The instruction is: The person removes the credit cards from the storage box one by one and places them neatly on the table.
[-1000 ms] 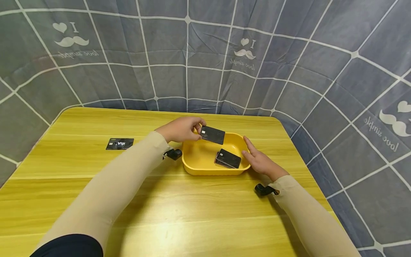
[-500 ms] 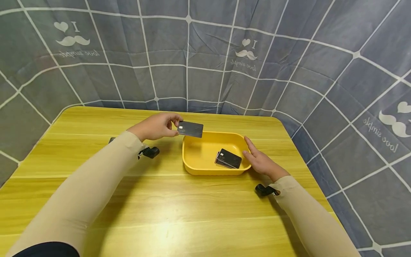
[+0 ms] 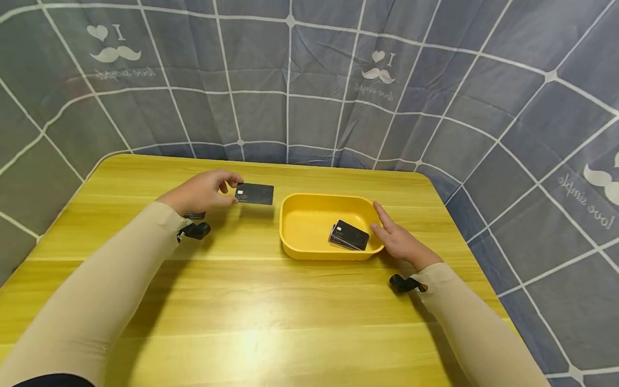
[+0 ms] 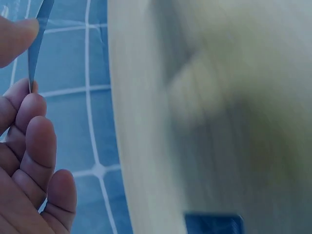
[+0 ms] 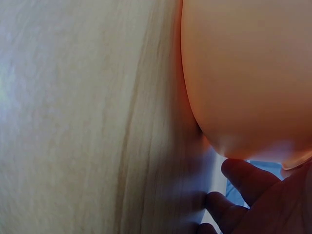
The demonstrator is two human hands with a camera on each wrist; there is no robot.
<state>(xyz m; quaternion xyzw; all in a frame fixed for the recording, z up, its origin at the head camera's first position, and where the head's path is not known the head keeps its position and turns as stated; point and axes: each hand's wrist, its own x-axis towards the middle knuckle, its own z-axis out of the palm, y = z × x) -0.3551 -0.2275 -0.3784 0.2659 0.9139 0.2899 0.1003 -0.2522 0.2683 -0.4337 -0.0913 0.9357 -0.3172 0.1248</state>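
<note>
A black VIP card with a small chip sits above the table, left of the yellow box. My left hand pinches its left edge between thumb and fingers, and the card is seen almost edge-on in the left wrist view. My right hand lies against the box's right end, its fingers extended along the outer wall and its thumb at the rim. Inside the box, toward the right, rests a small overlapping stack of cards, a black VIP card on top. Another dark card on the table is mostly hidden by my left wrist.
The yellow wood-grain table extends in front of the box and to both sides. Behind it and to the right hangs a grey-blue checked cloth. A black wrist camera juts out below my left wrist.
My left hand has carried the black card leftward, from over the box to a spot left of it. My right hand stays at the box. The table card has become mostly covered by the left wrist.
</note>
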